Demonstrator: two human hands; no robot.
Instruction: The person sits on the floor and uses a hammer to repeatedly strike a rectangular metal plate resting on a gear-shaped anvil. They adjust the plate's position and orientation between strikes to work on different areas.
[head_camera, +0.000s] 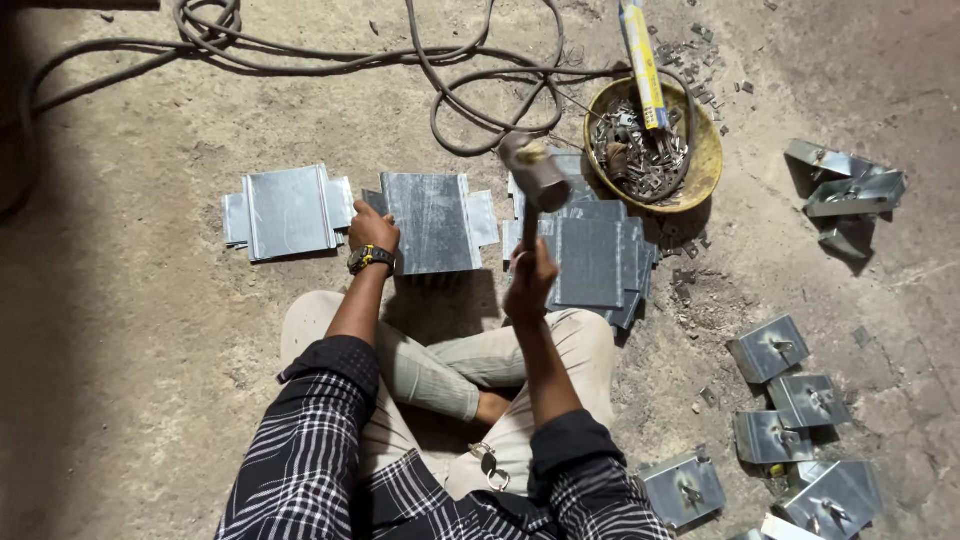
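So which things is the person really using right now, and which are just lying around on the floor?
In use:
- hammer, raised in the right hand
- flat metal sheet, steadied by the left hand

Lying about:
- another sheet to the left
- stack of sheets
- yellow bowl of small metal bits
- hose
- folded metal pieces on the right

The flat, shiny galvanized sheet-metal piece with side tabs (432, 222) lies on the dusty concrete floor right in front of the crossed legs, while the steel-headed hammer with a dark handle (535, 180) is raised just above and right of it.
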